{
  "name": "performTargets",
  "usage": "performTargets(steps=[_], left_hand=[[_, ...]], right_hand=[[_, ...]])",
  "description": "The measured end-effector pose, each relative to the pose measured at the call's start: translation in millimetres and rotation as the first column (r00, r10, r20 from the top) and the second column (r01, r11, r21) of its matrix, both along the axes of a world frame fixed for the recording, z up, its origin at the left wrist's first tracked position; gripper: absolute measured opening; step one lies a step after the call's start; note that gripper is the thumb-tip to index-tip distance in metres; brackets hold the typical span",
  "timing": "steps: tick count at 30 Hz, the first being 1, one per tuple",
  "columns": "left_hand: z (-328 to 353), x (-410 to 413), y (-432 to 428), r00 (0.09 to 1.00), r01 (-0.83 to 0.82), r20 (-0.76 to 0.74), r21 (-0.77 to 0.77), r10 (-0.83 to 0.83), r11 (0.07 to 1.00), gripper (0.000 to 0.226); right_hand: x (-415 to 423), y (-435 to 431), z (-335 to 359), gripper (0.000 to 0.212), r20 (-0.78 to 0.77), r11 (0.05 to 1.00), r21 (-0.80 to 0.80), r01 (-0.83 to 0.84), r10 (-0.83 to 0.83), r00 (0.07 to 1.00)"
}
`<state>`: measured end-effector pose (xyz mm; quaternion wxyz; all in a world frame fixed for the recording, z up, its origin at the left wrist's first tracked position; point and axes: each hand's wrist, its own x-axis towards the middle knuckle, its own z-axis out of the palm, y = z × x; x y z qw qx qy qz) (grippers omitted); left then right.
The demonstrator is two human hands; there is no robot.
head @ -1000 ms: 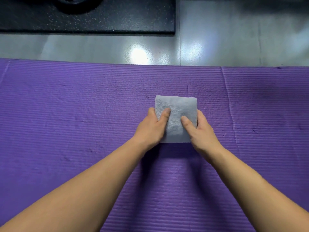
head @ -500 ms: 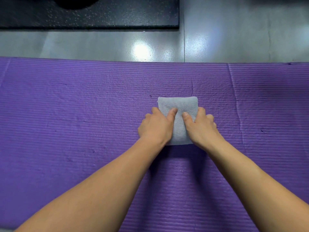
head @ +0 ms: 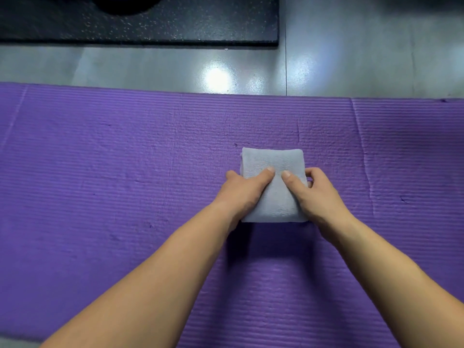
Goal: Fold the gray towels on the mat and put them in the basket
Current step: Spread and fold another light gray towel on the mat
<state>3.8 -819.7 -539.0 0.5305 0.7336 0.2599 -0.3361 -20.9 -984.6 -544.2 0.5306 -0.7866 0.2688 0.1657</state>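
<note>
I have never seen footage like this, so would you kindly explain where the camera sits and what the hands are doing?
No machine here: a person works with two bare hands. The one camera is worn on the head, looking forward and down. The left hand and right hand each pinch a folded gray towel from its sides, thumbs on top, over a purple mat. Beyond lie a shiny gray floor and a black speckled mat.

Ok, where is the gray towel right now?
In the head view the folded gray towel is on the purple mat, slightly right of centre, gripped at its sides by the left hand and the right hand.
</note>
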Motion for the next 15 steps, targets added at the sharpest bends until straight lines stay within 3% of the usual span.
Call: performTargets(steps=[4, 8, 11, 15], left_hand=[[10.3, -16.6, 6.8, 0.99, -0.051, 0.128, -0.086, 0.062, 0.995, 0.061], [42.3, -40.7, 16.1, 0.97, -0.114, 0.194, -0.17, 0.147, 0.979, 0.062], [83.0, -63.1, 30.2, 0.954, -0.175, 0.213, -0.181, 0.213, 0.968, 0.059], [150.2, -91.2, 63.2, 0.929, -0.274, 0.203, -0.18, 0.308, 0.945, 0.072]], right_hand=[[-25.4, 8.5, 16.2, 0.035, 0.092, 0.998, -0.027, -0.052, 0.054, 0.994], [-57.7, 19.5, 57.7, 0.061, 0.118, 0.99, -0.066, -0.122, 0.129, 0.985], [-75.8, 34.9, 103.9, 0.061, 0.158, 0.982, -0.109, -0.155, 0.171, 0.973], [-89.1, 66.5, 178.3, 0.064, 0.155, 0.969, -0.105, -0.223, 0.238, 0.959]])
